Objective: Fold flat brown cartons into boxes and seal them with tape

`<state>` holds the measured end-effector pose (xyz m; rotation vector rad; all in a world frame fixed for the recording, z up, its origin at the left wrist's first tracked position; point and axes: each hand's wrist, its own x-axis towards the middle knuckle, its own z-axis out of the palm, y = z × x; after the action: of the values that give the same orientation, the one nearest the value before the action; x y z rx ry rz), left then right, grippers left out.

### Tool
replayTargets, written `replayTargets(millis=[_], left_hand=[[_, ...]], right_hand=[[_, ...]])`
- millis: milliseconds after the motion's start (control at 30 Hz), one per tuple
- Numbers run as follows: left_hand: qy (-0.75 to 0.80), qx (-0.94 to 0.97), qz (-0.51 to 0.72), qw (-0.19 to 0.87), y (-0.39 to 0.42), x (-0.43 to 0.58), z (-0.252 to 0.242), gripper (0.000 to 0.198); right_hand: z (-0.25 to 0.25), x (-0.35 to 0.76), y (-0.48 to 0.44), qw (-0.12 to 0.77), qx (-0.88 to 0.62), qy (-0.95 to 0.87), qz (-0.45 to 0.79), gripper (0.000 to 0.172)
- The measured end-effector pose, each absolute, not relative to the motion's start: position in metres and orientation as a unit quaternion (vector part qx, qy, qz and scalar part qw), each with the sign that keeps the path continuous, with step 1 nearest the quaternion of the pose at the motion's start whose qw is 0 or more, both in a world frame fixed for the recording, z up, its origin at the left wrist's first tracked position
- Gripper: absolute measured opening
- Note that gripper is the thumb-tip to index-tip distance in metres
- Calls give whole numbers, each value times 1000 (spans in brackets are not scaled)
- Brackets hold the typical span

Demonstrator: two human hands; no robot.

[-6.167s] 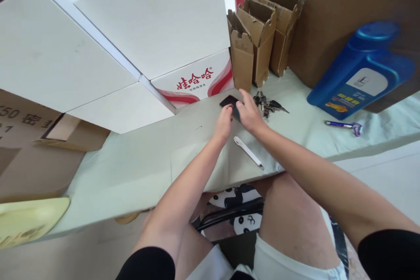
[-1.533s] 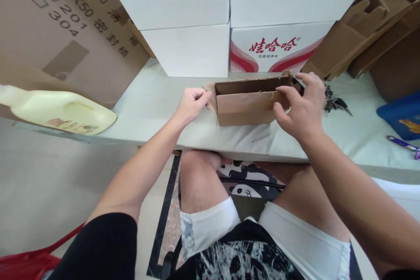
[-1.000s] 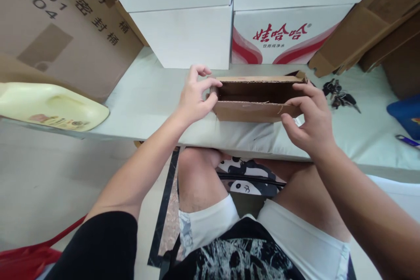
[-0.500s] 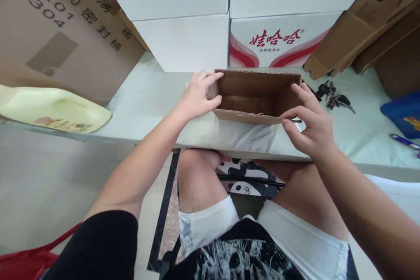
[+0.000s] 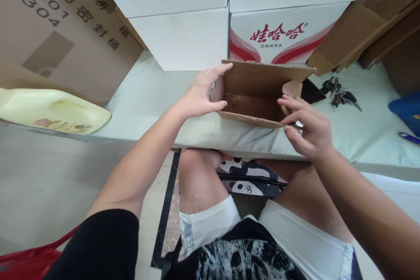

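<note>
A small brown cardboard box [image 5: 256, 83] stands on the pale cloth-covered surface with its open top facing me and its inside bare. My left hand [image 5: 201, 92] grips its left end, with the forefinger on the back edge and the thumb on the front edge. At the right end, my right hand [image 5: 306, 124] pinches the box near its front corner, fingers reaching inside by a raised side flap. My right fingers hide part of that flap. A dark flat object [image 5: 311, 92] lies just right of the box.
White cartons [image 5: 180, 39], one with red lettering [image 5: 278, 35], stand behind the box. A bunch of keys [image 5: 341, 92] and a blue object [image 5: 407, 113] lie to the right. At left are a pale yellow jug [image 5: 52, 111] and a large carton [image 5: 65, 30]. Folded cardboard [image 5: 354, 30] leans at back right.
The back wall of the box has tilted outward and its right side flap now shows. My right fingers have moved left and inward. The left hand keeps its hold, shifted slightly right.
</note>
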<state>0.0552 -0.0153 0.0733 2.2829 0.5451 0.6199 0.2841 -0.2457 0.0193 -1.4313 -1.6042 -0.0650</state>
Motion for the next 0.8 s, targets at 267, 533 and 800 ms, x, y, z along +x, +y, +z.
replayTargets(millis=[267, 533, 800], left_hand=[[202, 882, 226, 360, -24, 56, 74, 79], [213, 830, 222, 465, -11, 67, 49, 54], [177, 843, 232, 453, -6, 73, 30, 62]], right_hand=[[19, 285, -242, 480, -575, -662, 3, 17], [13, 288, -236, 511, -582, -632, 28, 18], [-4, 298, -218, 549, -622, -555, 52, 25]])
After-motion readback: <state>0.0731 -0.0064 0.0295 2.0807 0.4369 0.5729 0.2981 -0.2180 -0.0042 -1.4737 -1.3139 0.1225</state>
